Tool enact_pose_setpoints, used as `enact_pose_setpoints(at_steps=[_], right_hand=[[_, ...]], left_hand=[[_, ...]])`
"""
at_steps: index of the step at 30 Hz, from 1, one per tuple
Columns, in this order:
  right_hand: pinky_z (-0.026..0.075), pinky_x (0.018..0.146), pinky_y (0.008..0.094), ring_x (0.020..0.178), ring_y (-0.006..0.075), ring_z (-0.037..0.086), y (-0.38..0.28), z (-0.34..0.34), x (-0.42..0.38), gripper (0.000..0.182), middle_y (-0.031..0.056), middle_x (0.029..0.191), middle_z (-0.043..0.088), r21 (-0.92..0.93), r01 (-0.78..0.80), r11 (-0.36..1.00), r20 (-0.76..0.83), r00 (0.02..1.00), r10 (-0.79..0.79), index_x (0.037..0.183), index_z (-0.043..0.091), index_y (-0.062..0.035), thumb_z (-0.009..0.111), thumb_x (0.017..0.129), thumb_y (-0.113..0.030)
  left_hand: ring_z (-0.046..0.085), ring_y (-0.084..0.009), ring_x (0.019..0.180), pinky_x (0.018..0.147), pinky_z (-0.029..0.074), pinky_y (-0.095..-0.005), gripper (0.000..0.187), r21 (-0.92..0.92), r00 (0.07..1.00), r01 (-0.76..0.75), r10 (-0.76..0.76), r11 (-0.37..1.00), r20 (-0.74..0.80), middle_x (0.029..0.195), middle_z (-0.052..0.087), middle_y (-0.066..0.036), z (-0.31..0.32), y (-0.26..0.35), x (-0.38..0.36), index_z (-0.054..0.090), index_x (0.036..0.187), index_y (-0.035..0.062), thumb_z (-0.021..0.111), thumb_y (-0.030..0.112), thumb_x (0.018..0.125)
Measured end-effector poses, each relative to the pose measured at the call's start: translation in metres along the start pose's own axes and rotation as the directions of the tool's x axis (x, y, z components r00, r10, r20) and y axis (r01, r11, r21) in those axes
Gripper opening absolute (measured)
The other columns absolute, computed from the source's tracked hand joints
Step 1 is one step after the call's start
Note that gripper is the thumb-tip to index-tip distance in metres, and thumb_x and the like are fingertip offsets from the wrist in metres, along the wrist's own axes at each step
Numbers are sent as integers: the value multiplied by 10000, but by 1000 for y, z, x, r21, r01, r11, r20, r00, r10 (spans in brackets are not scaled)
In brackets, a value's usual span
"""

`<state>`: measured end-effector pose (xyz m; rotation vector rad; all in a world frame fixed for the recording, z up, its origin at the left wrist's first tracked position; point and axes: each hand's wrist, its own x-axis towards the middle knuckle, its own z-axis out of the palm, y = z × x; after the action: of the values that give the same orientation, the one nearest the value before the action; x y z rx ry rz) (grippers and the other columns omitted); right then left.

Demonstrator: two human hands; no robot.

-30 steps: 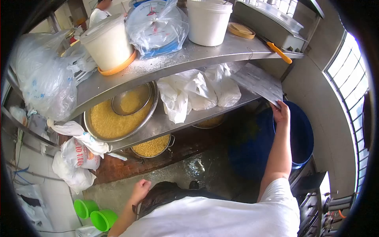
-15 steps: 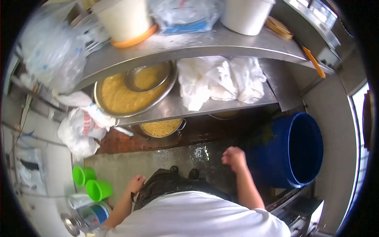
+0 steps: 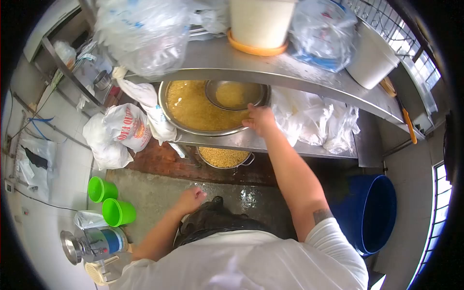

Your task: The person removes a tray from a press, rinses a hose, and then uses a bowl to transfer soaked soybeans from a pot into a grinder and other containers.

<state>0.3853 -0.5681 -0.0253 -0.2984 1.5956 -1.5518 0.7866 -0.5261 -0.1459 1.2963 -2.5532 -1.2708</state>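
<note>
My right hand [image 3: 261, 120] reaches over the front rim of a wide metal basin [image 3: 166, 113] on the lower shelf. Its fingers are bent around the near edge of a smaller metal bowl [image 3: 263, 93], which sits inside the basin at its right side. Both vessels contain yellow beans [image 3: 195, 108], wet in the basin. Low in front of my body, my left hand [image 3: 192, 200] is curled closed, with nothing visible in it. Beneath the shelf stands a two-handled metal pot [image 3: 249, 159] of yellow beans.
White plastic bags [image 3: 314, 118] lie right of the basin, under the upper metal shelf [image 3: 212, 67]. A printed white sack [image 3: 128, 128] hangs at the left. Two green buckets [image 3: 119, 212] stand left on the floor, and a large blue barrel [image 3: 350, 212] stands right.
My right hand has moved up from beside the blue barrel to the bowl in the basin. My left hand has risen slightly and shifted right. The view has turned toward the left.
</note>
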Motion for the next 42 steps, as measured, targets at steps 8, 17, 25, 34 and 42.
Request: enact_pose_setpoints(at_steps=[8,17,25,34,42], right_hand=[[595,953,609,1086,462,622,14,25,107,411,252,1301,510,197,-238,951,60,971,231,1361,467,21,623,991,-64],[669,614,487,1052,399,660,-5,41,95,328,250,1222,567,37,-2,999,-115,993,6,1284,510,13,589,991,-113],[666,601,439,1181,356,640,-48,54,69,558,152,1394,552,-510,177,842,-211,923,-322,1455,489,-129,643,989,-395],[483,1039,458,1216,406,617,-55,39,59,362,216,1329,647,-934,319,157,90,640,-763,1285,645,-39,544,989,-220],[569,906,448,1047,387,689,-30,-26,42,463,176,1110,720,-721,567,-398,470,-22,-882,1234,678,-66,618,778,-4]], left_hand=[[694,-404,806,742,529,-496,417,-126,929,353,-363,927,-70,855,696,-273,10,-192,-47,667,914,-39,644,376,946],[639,-308,667,612,531,-442,376,-200,386,921,-855,334,347,768,648,-158,53,-384,-174,667,1123,38,567,383,1012],[638,-208,704,585,527,-388,323,-284,660,751,-697,596,281,852,641,-64,57,-399,-71,642,1045,52,603,371,1005],[686,-259,764,682,546,-442,433,-121,711,683,-616,721,340,847,712,-154,32,-248,-69,687,1086,-23,641,392,974],[681,-322,823,756,521,-446,409,37,908,400,-402,916,119,918,715,-192,87,-227,-86,672,1110,-27,606,363,1010]])
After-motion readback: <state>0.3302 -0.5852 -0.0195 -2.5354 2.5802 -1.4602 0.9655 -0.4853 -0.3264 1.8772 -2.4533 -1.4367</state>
